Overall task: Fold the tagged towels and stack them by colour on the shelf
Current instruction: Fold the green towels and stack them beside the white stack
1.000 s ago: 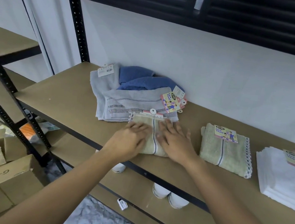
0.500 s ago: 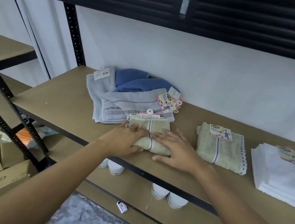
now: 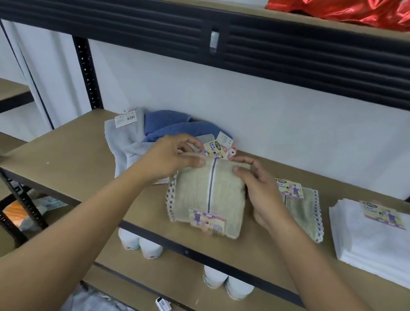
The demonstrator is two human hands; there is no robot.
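brown board shelf (image 3: pixel 69 154) on a black metal frame is standing against a white wall. the left hand (image 3: pixel 169 160) and right hand (image 3: pixel 262 188) are each pinching the top edge of one beige towel (image 3: pixel 209 194), thumbs in front and fingers curled behind. it is hanging upright over the shelf, between a grey towel (image 3: pixel 125 143) and a second beige towel (image 3: pixel 302 214) that is lying folded.

writing: the lower tag (image 3: pixel 207 222) on the held towel is showing print too blurred to read. the ene tag (image 3: pixel 215 148) behind the hands is reading "ene face towel". the face towel tag (image 3: pixel 289 188) on the second beige towel is showing "face towel". the stack tag (image 3: pixel 382 214) on the white towel stack (image 3: pixel 379 244) is carrying the same design. a barcode tag (image 3: pixel 125 119) is lying on the grey towel.

count: two beige towels, one grey, one white stack, and a blue towel (image 3: pixel 166 124) whose number of pieces is unclear. four white cylinders (image 3: pixel 140 243) are standing on the lower shelf.
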